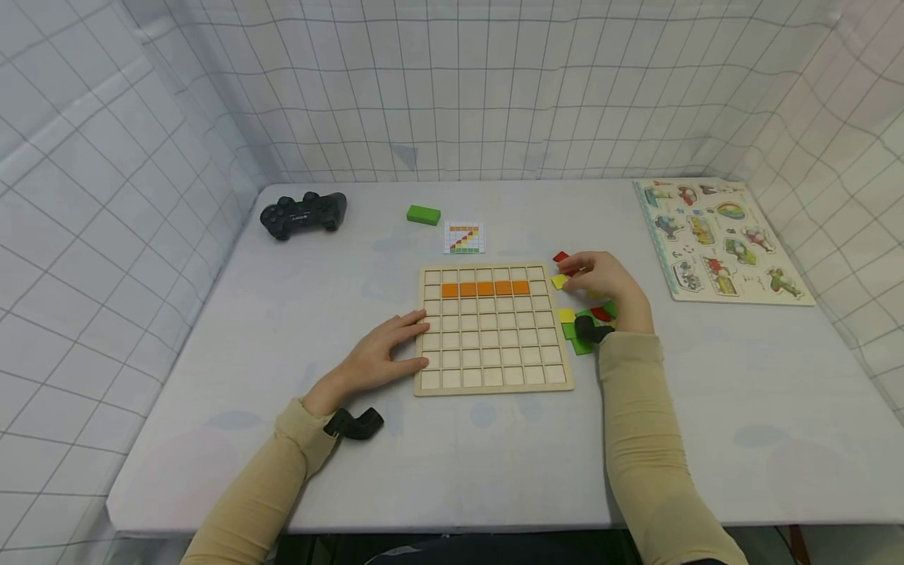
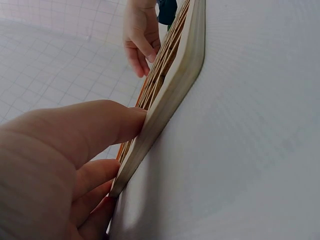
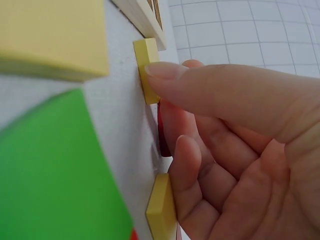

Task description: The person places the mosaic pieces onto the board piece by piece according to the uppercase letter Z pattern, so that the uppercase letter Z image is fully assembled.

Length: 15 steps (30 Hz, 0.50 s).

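Note:
A wooden grid board (image 1: 494, 390) lies flat, with a row of several orange tiles (image 1: 486, 289) in its second row from the top. My left hand (image 1: 377, 351) rests at the board's left edge, its fingers nearly straight and the thumb tip touching the rim (image 2: 167, 100). Just off the board's upper right side, my right hand (image 1: 600, 276) pinches a yellow tile (image 3: 146, 70) with the thumb on its face. The index fingertip is partly hidden behind the thumb. Close by the curled fingers are a red tile (image 3: 163, 135) and another yellow tile (image 3: 161, 207).
Loose green tiles (image 1: 583, 346), yellow and red ones lie under my right wrist. Behind the board are a pattern card (image 1: 464, 238) and a green block (image 1: 424, 215). A game controller (image 1: 304, 213) sits at back left, a picture puzzle board (image 1: 723, 243) at back right.

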Available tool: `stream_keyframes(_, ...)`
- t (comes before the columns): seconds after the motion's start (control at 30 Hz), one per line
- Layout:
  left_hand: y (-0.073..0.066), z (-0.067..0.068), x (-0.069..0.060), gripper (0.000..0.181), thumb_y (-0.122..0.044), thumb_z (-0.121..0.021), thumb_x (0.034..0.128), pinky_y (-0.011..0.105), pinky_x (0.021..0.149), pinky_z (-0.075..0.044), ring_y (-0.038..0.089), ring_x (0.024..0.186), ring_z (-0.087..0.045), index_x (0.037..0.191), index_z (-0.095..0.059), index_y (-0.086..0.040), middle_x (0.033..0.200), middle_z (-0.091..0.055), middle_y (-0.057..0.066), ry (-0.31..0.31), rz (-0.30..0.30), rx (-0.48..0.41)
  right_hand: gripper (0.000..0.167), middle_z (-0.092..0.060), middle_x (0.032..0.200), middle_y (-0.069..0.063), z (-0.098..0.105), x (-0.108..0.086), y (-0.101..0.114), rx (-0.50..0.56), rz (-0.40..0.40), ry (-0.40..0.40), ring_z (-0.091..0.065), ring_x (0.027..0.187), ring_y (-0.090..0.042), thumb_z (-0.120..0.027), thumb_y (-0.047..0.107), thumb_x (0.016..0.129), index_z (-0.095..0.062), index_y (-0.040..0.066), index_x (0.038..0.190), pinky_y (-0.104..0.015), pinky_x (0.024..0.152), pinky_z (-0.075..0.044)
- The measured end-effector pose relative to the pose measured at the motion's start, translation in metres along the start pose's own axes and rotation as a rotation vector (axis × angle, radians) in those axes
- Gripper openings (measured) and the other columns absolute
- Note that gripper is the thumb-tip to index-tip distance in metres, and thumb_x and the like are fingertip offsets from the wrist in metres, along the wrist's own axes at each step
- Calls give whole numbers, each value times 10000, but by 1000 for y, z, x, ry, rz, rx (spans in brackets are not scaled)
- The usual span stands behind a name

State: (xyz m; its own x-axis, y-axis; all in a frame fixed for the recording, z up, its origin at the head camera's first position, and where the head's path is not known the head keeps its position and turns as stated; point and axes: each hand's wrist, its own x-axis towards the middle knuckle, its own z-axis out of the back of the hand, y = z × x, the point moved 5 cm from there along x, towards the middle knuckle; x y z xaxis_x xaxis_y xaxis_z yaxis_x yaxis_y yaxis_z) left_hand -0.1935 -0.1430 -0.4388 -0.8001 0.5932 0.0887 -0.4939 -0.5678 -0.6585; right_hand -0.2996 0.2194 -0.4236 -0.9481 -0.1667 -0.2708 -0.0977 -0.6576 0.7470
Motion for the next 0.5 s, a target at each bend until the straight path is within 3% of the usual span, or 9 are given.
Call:
stream_keyframes(0.3,0,0,0,609,-304,-673,869,343,1164,-151,258,1388,-242,1372,-476,-24,1504,-310,78,2,4,0,384,-573,1165,-155,0,-1,0,-24,4,10,-497,947,-269,-721,136,829,-623,41,1188,-305,681,-470)
stream_keyframes(0.5,0,0,0,608,-303,-677,867,341,1164,-152,257,1386,-247,1370,-479,-24,1503,-312,82,-2,-2,1,385,-574,1167,-158,-1,-1,0,-35,-2,27,-497,1003,-282,-717,132,833,-616,33,1191,-334,763,-461)
